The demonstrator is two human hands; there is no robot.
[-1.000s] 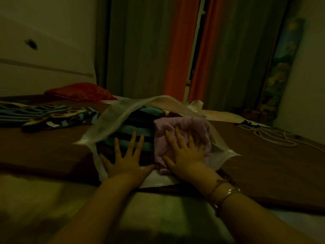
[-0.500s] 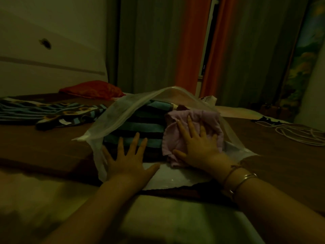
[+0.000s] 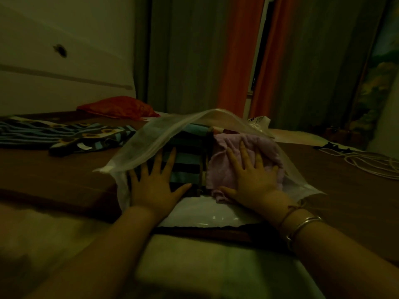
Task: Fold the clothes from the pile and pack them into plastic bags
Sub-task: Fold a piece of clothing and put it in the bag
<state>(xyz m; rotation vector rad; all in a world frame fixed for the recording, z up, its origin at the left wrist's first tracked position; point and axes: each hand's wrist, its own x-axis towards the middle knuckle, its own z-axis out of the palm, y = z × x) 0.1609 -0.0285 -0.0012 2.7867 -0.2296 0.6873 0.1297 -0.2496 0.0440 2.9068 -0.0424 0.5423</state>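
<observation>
Now I am packing: my left hand (image 3: 154, 184) lies flat with spread fingers on the striped garment (image 3: 190, 156), and my right hand (image 3: 250, 175), also flat, on the pink garment (image 3: 228, 169), inside the plastic bag (image 3: 151, 147). Neither hand grips anything. Next, I think, I must push both deeper and pull my hands out.

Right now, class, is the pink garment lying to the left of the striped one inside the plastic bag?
No. The pink garment lies to the right of the striped garment inside the plastic bag, under the right hand.

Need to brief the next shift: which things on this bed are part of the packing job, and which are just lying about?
Job:
plastic bag, mouth open
striped garment under left hand
pink garment under right hand
unfolded striped clothes, likely next

Lying about:
red cushion
white cord
orange curtains
</observation>
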